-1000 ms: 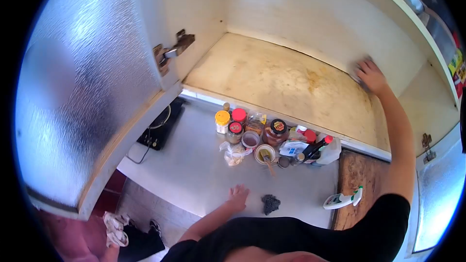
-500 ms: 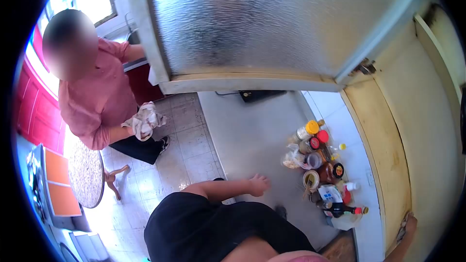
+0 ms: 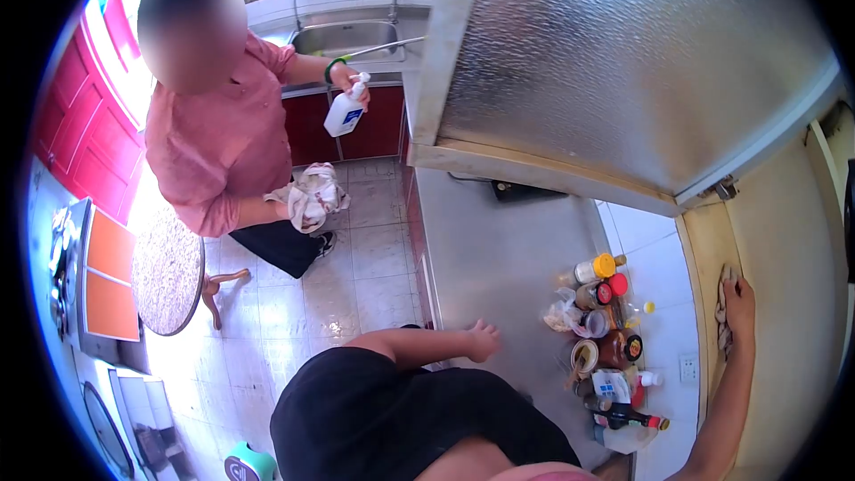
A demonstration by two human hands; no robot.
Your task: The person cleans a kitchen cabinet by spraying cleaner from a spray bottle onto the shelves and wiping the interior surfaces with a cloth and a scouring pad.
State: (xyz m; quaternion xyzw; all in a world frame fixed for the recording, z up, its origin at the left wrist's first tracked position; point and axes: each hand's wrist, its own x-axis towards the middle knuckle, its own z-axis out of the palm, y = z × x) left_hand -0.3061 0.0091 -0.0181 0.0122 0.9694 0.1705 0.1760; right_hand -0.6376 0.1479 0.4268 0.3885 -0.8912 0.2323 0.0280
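My right hand [image 3: 740, 301] presses a crumpled cloth [image 3: 723, 312] against the floor of the open wall cabinet [image 3: 708, 230], near its back. Low over the steel counter [image 3: 481, 254], my left hand [image 3: 484, 340] has its fingers apart and holds nothing. Between my two hands stands a cluster of jars and bottles, among them a yellow-lidded jar [image 3: 595, 268], a dark-lidded brown jar [image 3: 620, 348] and an open cup [image 3: 584, 355] with a utensil in it.
A co-worker in pink [image 3: 218, 138] stands at the left with a white pump bottle [image 3: 346, 109] and a cloth [image 3: 313, 199]. The frosted cabinet door [image 3: 614, 62] hangs open over the counter. Also in view are a sink [image 3: 347, 38], a round table [image 3: 167, 272] and a green-and-grey object [image 3: 250, 463].
The view has swung left. My right hand has moved with the cloth along the cabinet floor toward the hinged door. The co-worker's raised hand now shows a white bottle.
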